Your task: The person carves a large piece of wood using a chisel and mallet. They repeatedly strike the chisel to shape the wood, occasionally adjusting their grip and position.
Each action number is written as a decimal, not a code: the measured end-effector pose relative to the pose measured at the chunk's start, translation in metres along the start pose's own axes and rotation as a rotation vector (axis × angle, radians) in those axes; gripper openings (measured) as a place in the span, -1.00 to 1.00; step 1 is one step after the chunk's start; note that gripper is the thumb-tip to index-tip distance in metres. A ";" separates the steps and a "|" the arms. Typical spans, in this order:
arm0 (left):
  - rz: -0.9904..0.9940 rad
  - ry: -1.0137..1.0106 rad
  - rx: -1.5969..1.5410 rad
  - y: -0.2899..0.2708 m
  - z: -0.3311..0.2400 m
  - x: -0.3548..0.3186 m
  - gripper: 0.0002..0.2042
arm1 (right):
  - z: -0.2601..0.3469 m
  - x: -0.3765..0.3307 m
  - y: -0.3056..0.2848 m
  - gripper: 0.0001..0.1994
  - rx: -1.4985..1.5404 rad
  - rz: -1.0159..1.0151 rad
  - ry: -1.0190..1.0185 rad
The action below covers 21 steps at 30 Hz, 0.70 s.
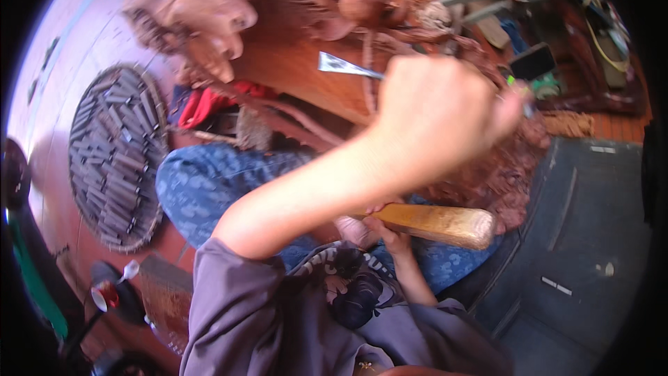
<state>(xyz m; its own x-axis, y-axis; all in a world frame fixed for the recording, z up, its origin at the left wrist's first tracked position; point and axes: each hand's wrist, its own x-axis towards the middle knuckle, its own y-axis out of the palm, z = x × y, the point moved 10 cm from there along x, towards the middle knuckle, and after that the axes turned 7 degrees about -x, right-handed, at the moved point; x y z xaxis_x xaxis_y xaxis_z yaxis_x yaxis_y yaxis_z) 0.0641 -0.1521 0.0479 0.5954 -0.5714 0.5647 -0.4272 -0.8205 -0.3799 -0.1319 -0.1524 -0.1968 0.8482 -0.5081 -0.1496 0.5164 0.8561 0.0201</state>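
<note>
Fingers of left hand (435, 115) fisted around chisel (346, 66), blade jutting leftward.

A woodcarving workshop: carved wooden sculpture (229, 21), chisel (348, 66), wood chips (501, 181).

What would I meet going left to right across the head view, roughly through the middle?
Round basket of dark sticks → red cloth → chisel blade → left hand gripping the chisel → dark floor mat.
</note>
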 end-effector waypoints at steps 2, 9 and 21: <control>0.081 0.098 -0.018 -0.003 -0.028 -0.021 -0.40 | 0.027 0.029 0.046 -0.71 -0.063 0.150 0.285; -0.302 -0.419 0.308 -0.213 0.113 -0.125 -0.78 | 0.003 0.003 -0.001 -0.74 -0.153 0.083 -0.116; -0.396 -1.229 1.036 -0.428 0.355 -0.353 -0.46 | 0.014 0.003 0.006 -0.75 -0.239 0.074 -0.156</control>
<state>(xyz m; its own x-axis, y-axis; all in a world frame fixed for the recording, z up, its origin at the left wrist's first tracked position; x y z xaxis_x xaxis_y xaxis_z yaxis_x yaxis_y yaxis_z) 0.2779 0.3958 -0.2489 0.9125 0.4059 0.0508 0.1778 -0.2815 -0.9429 -0.1246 -0.1499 -0.1834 0.9001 -0.4357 -0.0028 0.4254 0.8802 -0.2106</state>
